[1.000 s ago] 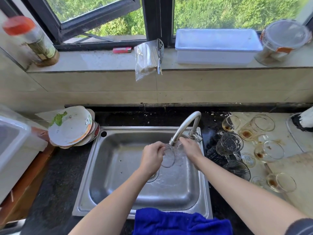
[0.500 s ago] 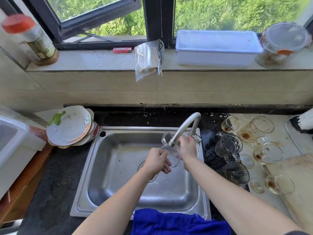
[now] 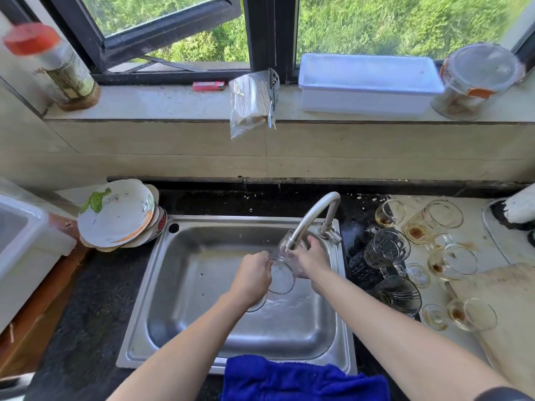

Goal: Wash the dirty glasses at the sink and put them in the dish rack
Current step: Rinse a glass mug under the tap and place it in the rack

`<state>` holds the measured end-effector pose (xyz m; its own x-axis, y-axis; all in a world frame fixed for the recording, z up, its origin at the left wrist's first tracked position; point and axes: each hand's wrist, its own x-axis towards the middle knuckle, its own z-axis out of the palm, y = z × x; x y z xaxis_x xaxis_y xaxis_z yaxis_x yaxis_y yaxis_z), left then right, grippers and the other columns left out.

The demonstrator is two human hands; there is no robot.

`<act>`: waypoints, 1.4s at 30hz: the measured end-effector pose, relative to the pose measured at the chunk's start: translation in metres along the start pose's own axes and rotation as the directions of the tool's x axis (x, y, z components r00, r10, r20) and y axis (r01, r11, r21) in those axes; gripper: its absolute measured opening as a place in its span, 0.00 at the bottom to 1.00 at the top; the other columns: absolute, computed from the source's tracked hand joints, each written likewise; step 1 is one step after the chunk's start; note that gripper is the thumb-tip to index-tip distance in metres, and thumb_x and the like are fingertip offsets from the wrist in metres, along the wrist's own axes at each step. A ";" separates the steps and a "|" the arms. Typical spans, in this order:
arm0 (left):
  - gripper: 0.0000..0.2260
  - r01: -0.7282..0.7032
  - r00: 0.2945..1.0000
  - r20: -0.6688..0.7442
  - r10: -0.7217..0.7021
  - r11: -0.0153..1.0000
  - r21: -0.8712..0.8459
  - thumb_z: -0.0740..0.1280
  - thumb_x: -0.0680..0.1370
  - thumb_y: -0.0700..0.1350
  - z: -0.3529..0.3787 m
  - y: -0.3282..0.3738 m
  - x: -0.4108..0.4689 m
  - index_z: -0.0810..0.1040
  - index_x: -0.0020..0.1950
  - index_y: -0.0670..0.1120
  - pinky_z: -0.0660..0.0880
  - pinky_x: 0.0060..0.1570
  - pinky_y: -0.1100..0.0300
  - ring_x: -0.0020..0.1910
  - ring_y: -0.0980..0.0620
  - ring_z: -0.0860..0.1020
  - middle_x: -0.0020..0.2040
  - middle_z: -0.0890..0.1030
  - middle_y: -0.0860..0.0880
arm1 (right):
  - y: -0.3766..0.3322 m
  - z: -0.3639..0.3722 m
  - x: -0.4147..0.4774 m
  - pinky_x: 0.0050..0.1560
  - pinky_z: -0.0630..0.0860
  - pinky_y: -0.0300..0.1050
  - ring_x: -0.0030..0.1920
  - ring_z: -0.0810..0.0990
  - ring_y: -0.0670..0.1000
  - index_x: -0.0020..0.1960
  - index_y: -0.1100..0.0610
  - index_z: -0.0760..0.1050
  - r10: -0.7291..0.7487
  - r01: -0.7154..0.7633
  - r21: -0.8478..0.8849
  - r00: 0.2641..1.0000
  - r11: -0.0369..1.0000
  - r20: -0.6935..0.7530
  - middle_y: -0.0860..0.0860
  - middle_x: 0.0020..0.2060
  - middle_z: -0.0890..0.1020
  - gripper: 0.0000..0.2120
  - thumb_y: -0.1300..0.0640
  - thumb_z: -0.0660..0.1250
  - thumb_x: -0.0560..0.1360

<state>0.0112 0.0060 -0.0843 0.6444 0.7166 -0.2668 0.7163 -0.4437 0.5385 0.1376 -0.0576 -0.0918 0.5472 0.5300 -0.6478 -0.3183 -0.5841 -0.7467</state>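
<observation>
fingers of the left hand curl round the lower end of the glass; the right hand grips its upper part. the glass is held tilted above the sink, its upper end just beside the tap spout, with water rippling below. judgement: rinsing step. turn the glass so the stream reaches the whole inner wall; grip firmly, since wet glass slips; avoid striking the spout. stained glasses wait on the desk to the right. no brand, label or writing is legible.
</observation>
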 end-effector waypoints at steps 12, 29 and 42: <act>0.10 0.449 0.891 0.370 -0.263 0.636 -0.628 0.57 0.82 0.42 0.000 0.003 -0.005 0.73 0.46 0.39 0.63 0.20 0.65 0.18 0.50 0.73 0.30 0.75 0.39 | -0.011 0.006 -0.006 0.45 0.76 0.51 0.41 0.77 0.51 0.54 0.52 0.74 -0.047 0.061 0.079 0.985 0.995 -0.164 0.49 0.42 0.79 0.10 0.62 0.56 0.80; 0.12 -0.163 0.965 -0.187 0.184 0.979 0.124 0.54 0.79 0.43 -0.001 -0.020 -0.011 0.76 0.50 0.40 0.68 0.34 0.49 0.39 0.34 0.77 0.42 0.82 0.40 | -0.026 -0.001 -0.003 0.16 0.53 0.33 0.19 0.57 0.44 0.41 0.54 0.75 0.246 -0.267 0.408 0.964 0.873 0.104 0.49 0.25 0.63 0.10 0.53 0.63 0.79; 0.13 0.541 0.612 0.654 -0.444 -0.368 -0.756 0.60 0.81 0.46 0.040 -0.001 0.006 0.72 0.39 0.42 0.73 0.23 0.64 0.17 0.53 0.68 0.22 0.70 0.49 | 0.011 -0.004 -0.027 0.29 0.62 0.40 0.26 0.66 0.44 0.44 0.52 0.81 -0.241 0.252 0.089 0.963 0.964 -0.123 0.41 0.21 0.70 0.07 0.50 0.68 0.76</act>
<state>0.0249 -0.0110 -0.1182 0.2514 0.2834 -0.9255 -0.1169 0.9581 0.2616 0.1227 -0.0805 -0.0818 0.6986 0.5752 -0.4256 -0.2373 -0.3748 -0.8962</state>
